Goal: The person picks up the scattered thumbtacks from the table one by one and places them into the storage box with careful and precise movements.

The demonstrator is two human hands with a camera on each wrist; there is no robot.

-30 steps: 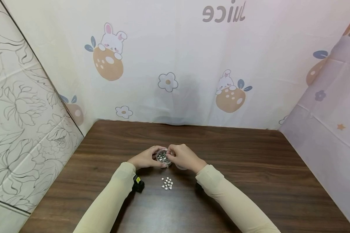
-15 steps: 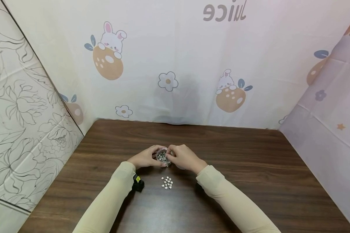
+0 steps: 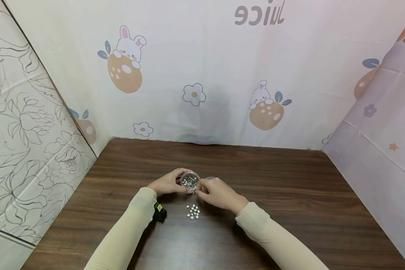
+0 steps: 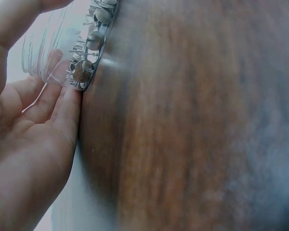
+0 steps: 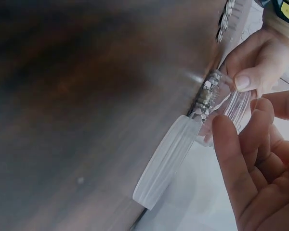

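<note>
My left hand curls round a clear plastic jar and holds it by its sides on the table. Silver, round-headed thumbtacks cover the jar's bottom. Just right of the rim, my right hand has its thumb and forefinger brought together in a pinch, also seen in the right wrist view; the fingertips mostly hide the tiny thumbtack between them. Nearer the body, a small group of loose thumbtacks lies on the wood.
A clear round lid lies by the jar, partly behind my right hand in the head view. The dark wooden table reaches back to a printed curtain. A black wrist device sits under the left sleeve.
The right hand has drawn its fingers out of the jar, moving right and a little toward the body, which uncovers the jar's mouth and the lid. The left hand stays put.
</note>
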